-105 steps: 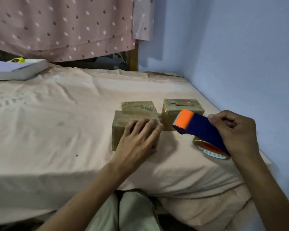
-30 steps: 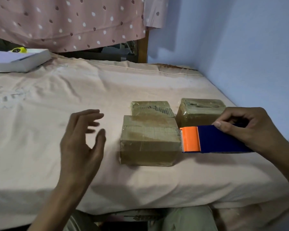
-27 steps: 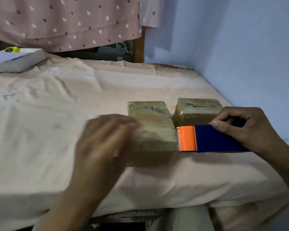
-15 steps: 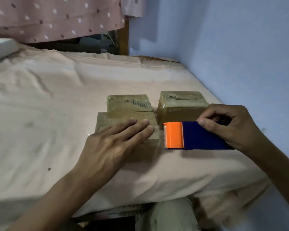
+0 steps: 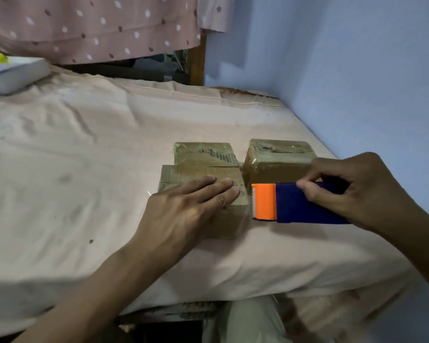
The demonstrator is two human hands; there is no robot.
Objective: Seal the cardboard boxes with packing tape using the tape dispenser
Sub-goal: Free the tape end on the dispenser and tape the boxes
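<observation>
Three small tape-wrapped cardboard boxes stand close together on the bed. My left hand (image 5: 186,211) lies flat with straight fingers on top of the nearest box (image 5: 183,175). A second box (image 5: 204,154) sits directly behind it, and a third box (image 5: 278,157) stands to the right. My right hand (image 5: 352,191) grips the blue tape dispenser (image 5: 295,204) by its blue body. The dispenser's orange toothed end sits against the right edge of the nearest box, level with its top.
The boxes rest on a pale pink bed sheet (image 5: 84,169), near the front edge of the mattress. A blue wall (image 5: 357,70) runs close along the right. A white book or box (image 5: 13,75) lies at the far left. A dotted pink curtain (image 5: 97,26) hangs behind.
My left hand, raised and away from the boxes a second ago, has come down flat on the nearest box. The right hand keeps the dispenser at the box's right edge.
</observation>
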